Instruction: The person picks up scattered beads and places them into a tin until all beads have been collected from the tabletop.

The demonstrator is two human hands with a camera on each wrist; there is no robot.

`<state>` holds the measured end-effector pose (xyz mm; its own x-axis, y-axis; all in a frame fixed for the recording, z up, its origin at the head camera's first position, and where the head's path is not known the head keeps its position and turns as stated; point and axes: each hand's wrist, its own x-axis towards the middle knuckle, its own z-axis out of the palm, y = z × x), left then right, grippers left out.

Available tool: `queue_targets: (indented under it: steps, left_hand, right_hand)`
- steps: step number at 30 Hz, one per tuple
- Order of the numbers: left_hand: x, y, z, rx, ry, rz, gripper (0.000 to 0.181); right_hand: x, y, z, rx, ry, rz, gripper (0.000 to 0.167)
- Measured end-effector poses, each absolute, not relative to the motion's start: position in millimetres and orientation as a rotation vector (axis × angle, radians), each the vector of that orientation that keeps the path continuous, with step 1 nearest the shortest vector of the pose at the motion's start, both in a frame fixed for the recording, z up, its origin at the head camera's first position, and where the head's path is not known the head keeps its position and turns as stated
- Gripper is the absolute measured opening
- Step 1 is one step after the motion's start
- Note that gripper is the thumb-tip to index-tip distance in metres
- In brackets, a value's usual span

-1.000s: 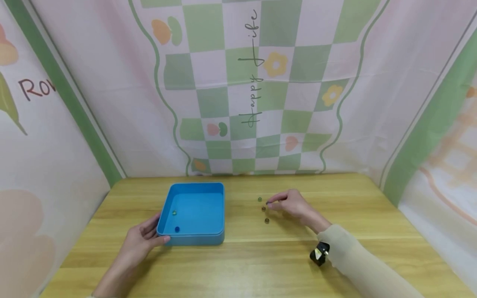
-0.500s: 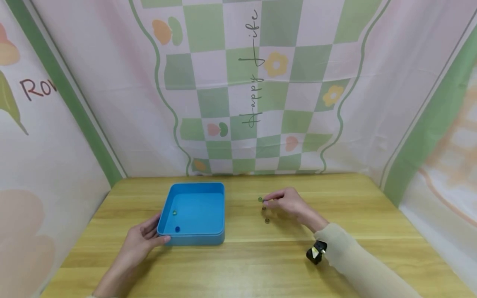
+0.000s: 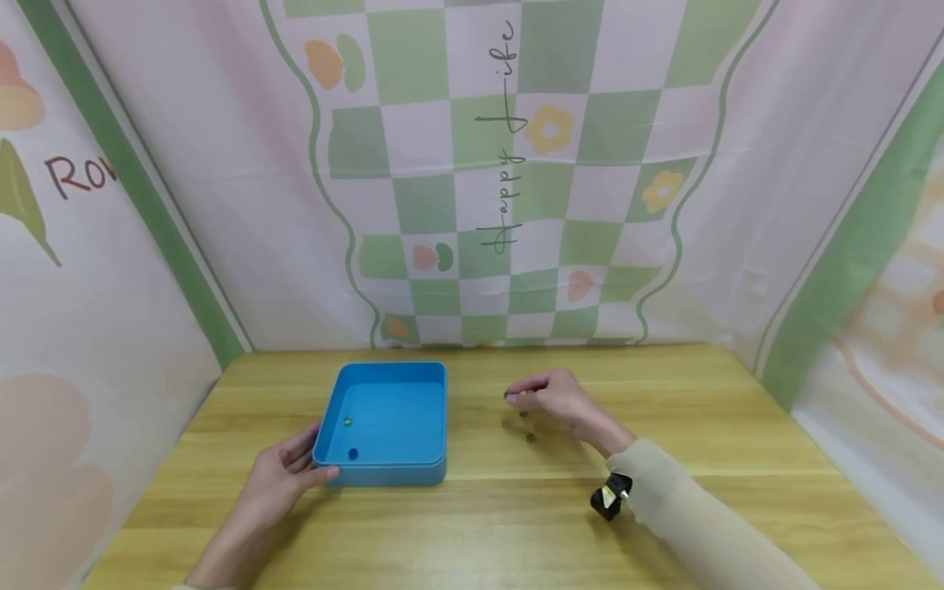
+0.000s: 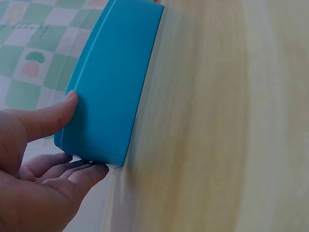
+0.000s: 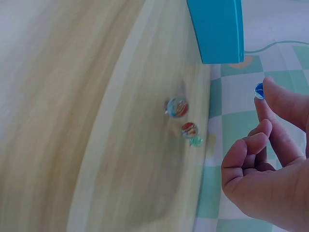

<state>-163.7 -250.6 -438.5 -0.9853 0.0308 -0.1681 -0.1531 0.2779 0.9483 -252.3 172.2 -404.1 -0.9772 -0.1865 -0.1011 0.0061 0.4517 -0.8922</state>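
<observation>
Between thumb and index finger, my right hand (image 3: 560, 401) pinches a blue marble (image 5: 259, 91), raised over the table to the right of the blue box (image 3: 387, 475). Clear marbles with red swirls (image 5: 189, 129) and a pale green marble (image 5: 196, 140) lie on the tabletop below that hand; in the head view the hand covers the green one. My left hand (image 3: 276, 475) grips the box's near left corner, its thumb on the front wall and its fingers against the left side. Inside the box are a greenish marble (image 3: 347, 421) and a dark blue marble (image 3: 353, 453).
The wooden table (image 3: 472, 533) reaches back to a hanging cloth (image 3: 479, 205) with green and white checks. Similar cloth hangs on both sides. A small black device (image 3: 609, 496) is strapped at the right wrist.
My right hand has moved a little left and upward with the blue marble, passing over the green marble. The left hand and the box stay in place.
</observation>
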Motion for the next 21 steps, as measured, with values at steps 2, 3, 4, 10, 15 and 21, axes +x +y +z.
queue_targets:
  steps: [2, 3, 4, 10, 15, 21]
  left_hand:
    - [-164, -250, -438, -0.118, 2.382, 1.800, 0.089]
    - [-164, -250, -438, -0.120, 2.381, 1.800, 0.089]
    - [-164, -251, -438, -0.118, 2.380, 1.802, 0.089]
    - [-164, -251, -439, -0.100, 2.376, 1.809, 0.088]
    - [-163, -251, -439, -0.108, 2.380, 1.812, 0.088]
    - [-163, -252, -439, -0.102, 2.387, 1.808, 0.089]
  right_hand:
    - [-252, 169, -402, -0.166, 2.507, -1.547, 0.025]
    - [-252, 167, -402, -0.168, 2.501, -1.551, 0.026]
    - [-253, 165, -401, -0.171, 2.497, -1.554, 0.025]
    - [-254, 155, -398, -0.200, 2.478, -1.563, 0.025]
    - [-255, 145, -394, -0.230, 2.489, -1.553, 0.024]
    - [-257, 133, -393, -0.224, 2.490, -1.553, 0.021]
